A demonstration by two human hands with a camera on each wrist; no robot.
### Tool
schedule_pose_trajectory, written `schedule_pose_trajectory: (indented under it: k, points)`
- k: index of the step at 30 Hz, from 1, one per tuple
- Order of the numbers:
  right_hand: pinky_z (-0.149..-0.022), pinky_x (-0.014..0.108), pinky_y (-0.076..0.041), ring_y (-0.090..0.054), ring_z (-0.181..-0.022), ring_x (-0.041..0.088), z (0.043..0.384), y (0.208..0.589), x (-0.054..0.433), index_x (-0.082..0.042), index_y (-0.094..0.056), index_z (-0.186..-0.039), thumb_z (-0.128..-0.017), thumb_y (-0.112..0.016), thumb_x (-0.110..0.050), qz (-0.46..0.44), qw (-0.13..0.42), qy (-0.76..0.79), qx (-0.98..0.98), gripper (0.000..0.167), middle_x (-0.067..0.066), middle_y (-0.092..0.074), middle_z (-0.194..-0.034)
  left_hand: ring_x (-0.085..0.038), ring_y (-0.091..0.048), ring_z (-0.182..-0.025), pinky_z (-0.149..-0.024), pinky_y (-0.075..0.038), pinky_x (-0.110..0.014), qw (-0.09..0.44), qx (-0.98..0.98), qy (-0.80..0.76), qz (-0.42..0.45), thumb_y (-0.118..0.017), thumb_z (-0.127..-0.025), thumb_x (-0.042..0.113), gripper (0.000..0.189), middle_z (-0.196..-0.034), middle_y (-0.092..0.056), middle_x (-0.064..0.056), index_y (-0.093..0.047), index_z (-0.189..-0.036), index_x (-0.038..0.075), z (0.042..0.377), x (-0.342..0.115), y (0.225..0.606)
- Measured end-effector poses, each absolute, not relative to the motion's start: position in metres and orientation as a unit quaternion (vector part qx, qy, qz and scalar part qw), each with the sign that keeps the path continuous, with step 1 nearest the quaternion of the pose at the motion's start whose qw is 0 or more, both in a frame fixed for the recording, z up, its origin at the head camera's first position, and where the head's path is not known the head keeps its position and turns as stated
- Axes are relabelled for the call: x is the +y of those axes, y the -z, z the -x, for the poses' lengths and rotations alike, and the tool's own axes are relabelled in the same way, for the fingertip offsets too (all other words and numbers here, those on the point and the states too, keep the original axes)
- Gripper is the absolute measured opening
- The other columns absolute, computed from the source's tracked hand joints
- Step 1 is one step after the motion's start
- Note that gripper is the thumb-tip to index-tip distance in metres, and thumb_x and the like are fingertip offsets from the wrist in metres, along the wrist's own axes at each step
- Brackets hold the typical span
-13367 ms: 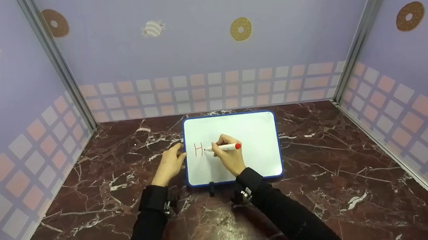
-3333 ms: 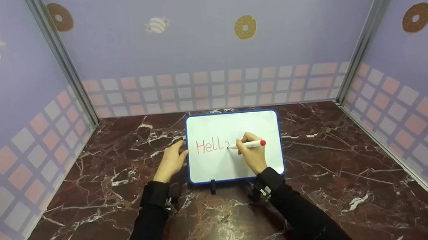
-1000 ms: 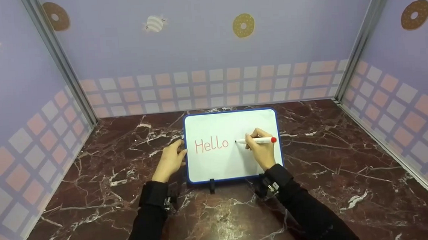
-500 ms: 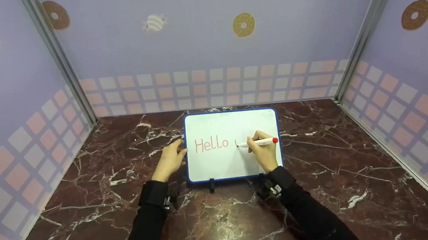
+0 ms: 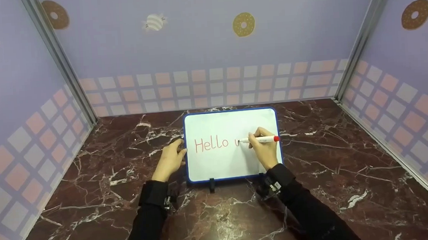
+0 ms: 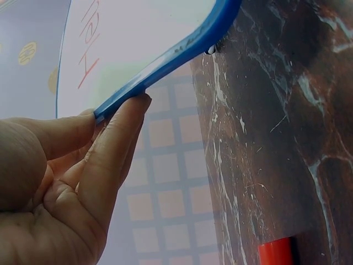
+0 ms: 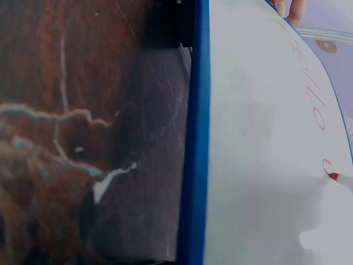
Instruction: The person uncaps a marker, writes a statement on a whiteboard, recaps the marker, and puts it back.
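Note:
A whiteboard [image 5: 221, 164] with a blue frame leans on black stand feet [image 5: 212, 186]. Red writing [image 5: 199, 146] across its middle reads "Hello", followed by a small u-shaped stroke. My left hand [image 5: 169, 160] pinches the board's left edge; in the left wrist view the thumb and fingers meet at the blue frame [image 6: 182, 49]. In my right hand [image 5: 266, 152] is a white marker [image 5: 262, 139] with a red end, gripped like a pen. Its red tip [image 7: 333, 176] is at the new stroke in the right wrist view, where that hand is largely out of sight.
The board stands on a dark red marbled table [image 5: 322, 165]. Lilac walls [image 5: 201, 49] with printed doughnuts and checks enclose the back and both sides. A red cylindrical thing [image 6: 276, 252] lies low on the table in the left wrist view.
Over the earlier frames, the writing grew from "H" to "Hello", then a further stroke to its right. My right hand moved rightward with the marker; the left stayed at the board's edge.

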State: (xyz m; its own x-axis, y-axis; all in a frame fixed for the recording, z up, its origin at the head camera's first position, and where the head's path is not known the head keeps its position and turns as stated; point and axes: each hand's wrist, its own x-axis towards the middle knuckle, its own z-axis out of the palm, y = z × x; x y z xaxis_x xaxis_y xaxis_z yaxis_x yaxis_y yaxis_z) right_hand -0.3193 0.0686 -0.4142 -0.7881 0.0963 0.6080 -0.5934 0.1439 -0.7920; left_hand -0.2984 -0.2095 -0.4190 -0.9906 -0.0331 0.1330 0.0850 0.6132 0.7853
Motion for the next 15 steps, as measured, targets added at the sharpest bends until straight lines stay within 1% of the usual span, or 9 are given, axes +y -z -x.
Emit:
schedule_pose_trajectory:
  k: [8,15]
  points:
    - [-0.045,0.012,-0.037,-0.056,-0.048,0.015,0.3203,0.4129,0.069,0.016,-0.047,-0.066,-0.087,-0.059,0.012,-0.182,0.271,-0.639,-0.696,0.025,0.037,-0.056,-0.06,-0.039,-0.069,-0.091,-0.076,-0.064,-0.043,0.066,-0.896,0.439,0.013,-0.052,-0.101,0.002,0.035,-0.119,-0.063,-0.034,-0.05,-0.134,-0.008,0.2984,-0.2095,0.4196]
    - [-0.044,0.013,-0.031,-0.054,-0.046,0.015,0.3224,0.4158,0.0722,0.015,-0.046,-0.063,-0.085,-0.059,0.013,-0.183,0.267,-0.628,-0.707,0.026,0.033,-0.055,-0.056,-0.04,-0.069,-0.092,-0.076,-0.064,-0.041,0.065,-0.898,0.435,0.011,-0.051,-0.101,0.003,0.036,-0.12,-0.062,-0.034,-0.049,-0.135,-0.008,0.2993,-0.2094,0.4198]
